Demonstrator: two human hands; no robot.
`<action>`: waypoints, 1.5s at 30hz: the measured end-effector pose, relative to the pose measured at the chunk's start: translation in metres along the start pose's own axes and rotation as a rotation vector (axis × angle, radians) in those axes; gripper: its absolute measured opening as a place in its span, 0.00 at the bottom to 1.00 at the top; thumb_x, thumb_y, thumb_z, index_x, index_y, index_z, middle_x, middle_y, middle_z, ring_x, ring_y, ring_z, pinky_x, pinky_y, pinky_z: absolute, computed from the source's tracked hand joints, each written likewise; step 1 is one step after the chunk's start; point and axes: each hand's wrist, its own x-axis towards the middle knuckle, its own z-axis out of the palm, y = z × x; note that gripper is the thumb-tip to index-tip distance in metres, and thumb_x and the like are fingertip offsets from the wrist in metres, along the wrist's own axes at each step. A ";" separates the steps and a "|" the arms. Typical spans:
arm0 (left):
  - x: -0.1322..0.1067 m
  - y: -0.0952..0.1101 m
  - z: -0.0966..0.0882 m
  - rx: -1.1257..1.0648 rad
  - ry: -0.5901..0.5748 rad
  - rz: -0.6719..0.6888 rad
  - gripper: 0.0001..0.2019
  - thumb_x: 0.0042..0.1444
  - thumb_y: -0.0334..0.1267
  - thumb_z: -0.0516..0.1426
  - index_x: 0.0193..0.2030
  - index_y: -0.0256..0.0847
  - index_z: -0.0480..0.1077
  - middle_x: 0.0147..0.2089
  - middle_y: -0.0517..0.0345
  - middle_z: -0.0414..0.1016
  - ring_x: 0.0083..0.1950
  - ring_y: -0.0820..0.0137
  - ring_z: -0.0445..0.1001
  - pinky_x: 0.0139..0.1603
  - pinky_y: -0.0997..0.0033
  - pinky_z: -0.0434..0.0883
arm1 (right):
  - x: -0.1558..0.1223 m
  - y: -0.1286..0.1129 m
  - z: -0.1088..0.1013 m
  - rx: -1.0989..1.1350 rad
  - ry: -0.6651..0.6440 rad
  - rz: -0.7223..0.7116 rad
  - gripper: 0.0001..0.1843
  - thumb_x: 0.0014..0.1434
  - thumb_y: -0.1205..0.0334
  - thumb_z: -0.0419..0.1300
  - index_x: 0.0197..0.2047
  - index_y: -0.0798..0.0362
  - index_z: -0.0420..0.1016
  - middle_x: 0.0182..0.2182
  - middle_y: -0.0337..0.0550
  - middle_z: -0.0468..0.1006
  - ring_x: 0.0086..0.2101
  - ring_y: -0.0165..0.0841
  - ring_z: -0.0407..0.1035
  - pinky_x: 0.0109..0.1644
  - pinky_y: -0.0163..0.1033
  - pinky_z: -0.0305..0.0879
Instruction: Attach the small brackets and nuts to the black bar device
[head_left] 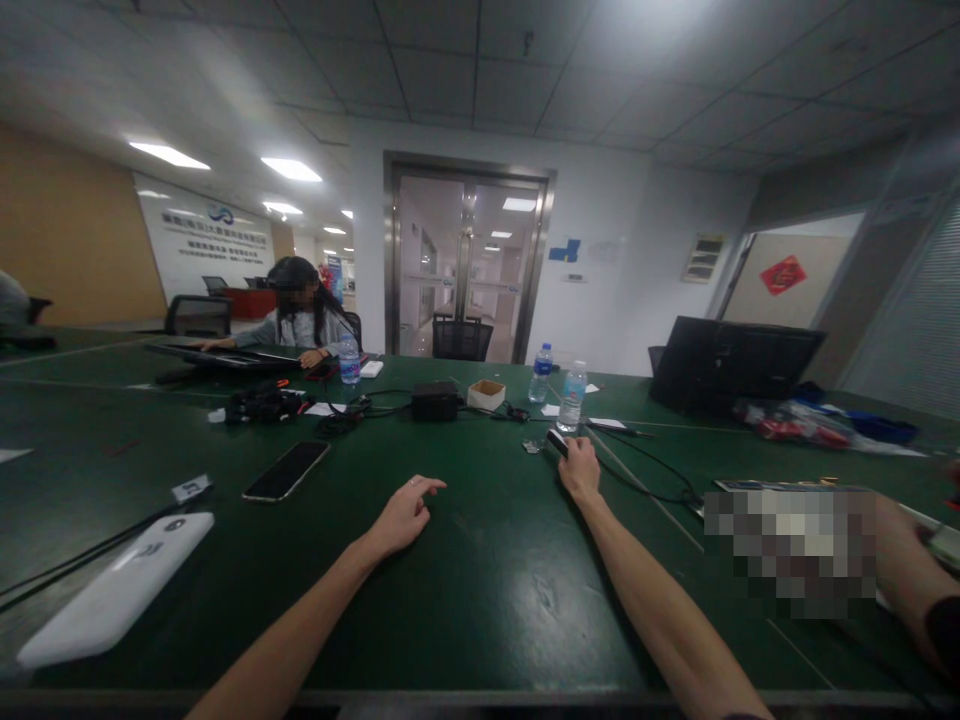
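Observation:
My left hand [403,516] is over the green table [465,580], index finger stretched to the right and the other fingers loosely bent; nothing is in it. Farther out, my right hand [580,467] grips a small, narrow black object with a pale edge [557,442], which sticks out to the upper left; its kind is not clear. Just left of that object lies a small crumpled silvery piece [532,447]. A clear water bottle [572,398] stands right behind my right hand. To the left of my left hand a dark-screened phone [288,471] lies flat.
A white power bank-like device [120,585] lies front left. Across the middle back are a black box [435,401], a small open carton [486,394], cables and another bottle [541,374]. A person [300,310] sits opposite; another person's arm [911,570] reaches in at right. A monitor [739,362] stands back right.

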 end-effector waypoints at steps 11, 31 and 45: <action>-0.001 0.004 -0.003 0.020 0.021 0.012 0.22 0.52 0.22 0.48 0.52 0.40 0.69 0.52 0.51 0.67 0.46 0.65 0.69 0.50 0.65 0.68 | 0.000 0.001 -0.001 0.015 0.029 0.015 0.18 0.58 0.69 0.52 0.53 0.52 0.68 0.47 0.47 0.65 0.44 0.36 0.63 0.42 0.35 0.59; 0.001 -0.003 -0.003 0.038 0.044 -0.005 0.33 0.42 0.12 0.44 0.52 0.39 0.70 0.62 0.50 0.61 0.64 0.63 0.60 0.66 0.59 0.57 | -0.001 0.002 -0.004 0.149 0.012 0.103 0.19 0.56 0.64 0.55 0.52 0.52 0.70 0.46 0.47 0.66 0.45 0.37 0.65 0.43 0.36 0.61; 0.001 -0.003 -0.002 0.109 0.034 -0.041 0.33 0.47 0.14 0.45 0.59 0.39 0.65 0.66 0.51 0.58 0.67 0.64 0.55 0.67 0.57 0.54 | 0.000 0.003 -0.002 0.237 -0.018 0.192 0.22 0.59 0.56 0.54 0.54 0.54 0.70 0.48 0.50 0.68 0.42 0.38 0.69 0.44 0.37 0.62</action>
